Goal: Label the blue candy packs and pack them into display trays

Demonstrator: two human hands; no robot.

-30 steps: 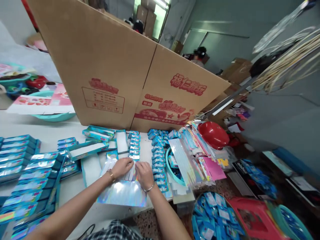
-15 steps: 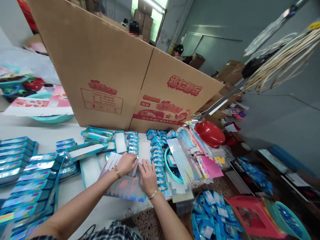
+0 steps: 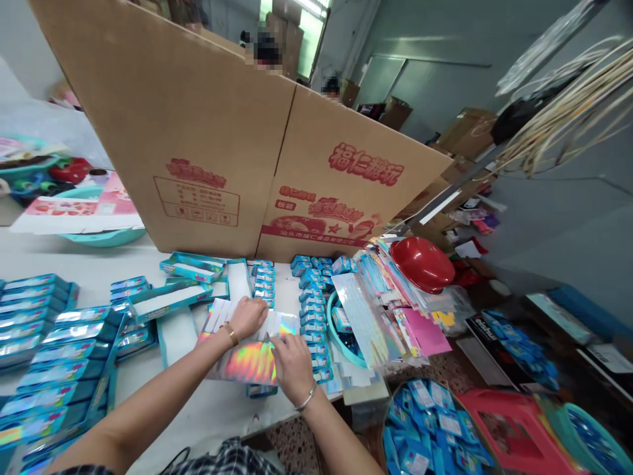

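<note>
A shiny holographic sheet [image 3: 247,363] with white slots along its upper part lies tilted in front of me, over the table. My left hand [image 3: 250,318] is closed at its upper edge, the fingertips curled out of sight. At the right side of the sheet, my right hand [image 3: 293,366] pinches it between thumb and fingers. Small blue packs [image 3: 263,284] stand in a column just beyond my left hand. Another column of blue packs [image 3: 312,320] runs along the right, close to my right hand. A blue pack [image 3: 262,391] peeks out below the sheet's lower edge.
A tall cardboard panel [image 3: 208,132] stands across the back of the table. Filled blue trays [image 3: 74,356] and open trays [image 3: 171,300] lie left. At right are a turquoise basin [image 3: 332,330], stacked printed sheets [image 3: 380,277], and a red bowl [image 3: 422,264].
My right hand has come down slightly from the white strip to the sheet's right side. The sheet has tilted, now catching bright rainbow reflections, and a blue pack shows beneath it.
</note>
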